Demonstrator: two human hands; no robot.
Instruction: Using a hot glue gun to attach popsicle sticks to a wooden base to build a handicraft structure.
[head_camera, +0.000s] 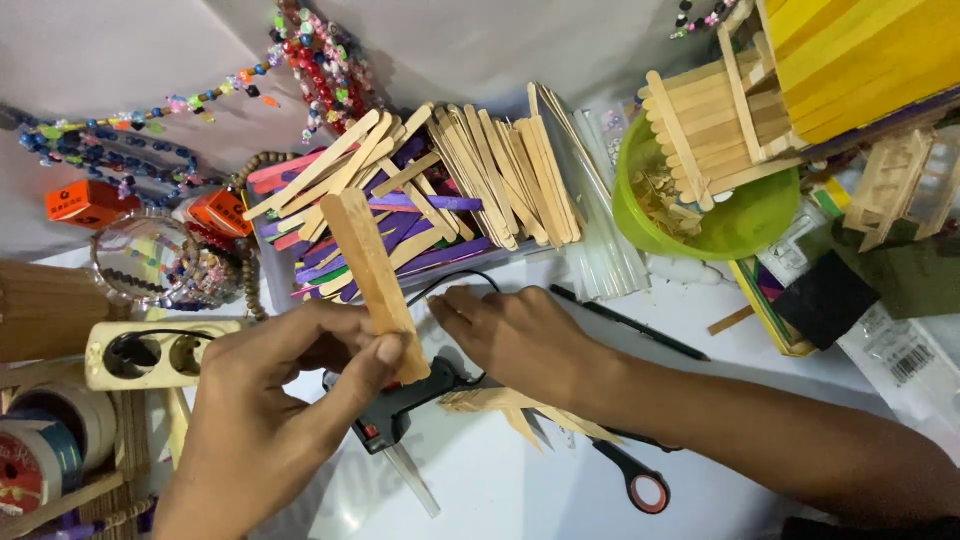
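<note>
I keep the left hand (270, 400) pinched firmly on the plain wooden stick (375, 285), thumb and fingers clamped at its lower end, so it rises tilted toward the upper middle of the frame. My right hand (510, 335), fingers curled loosely and holding nothing, rests on the black glue gun (400, 405) on the desk (520, 490); steadying it seems wise. Beyond lies the stick pile (430, 190).

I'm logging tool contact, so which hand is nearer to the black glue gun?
Right. The right hand lies over the black glue gun at its rear, seemingly touching it. The left hand is beside it, its grip on a wooden stick raised above the gun.
</note>
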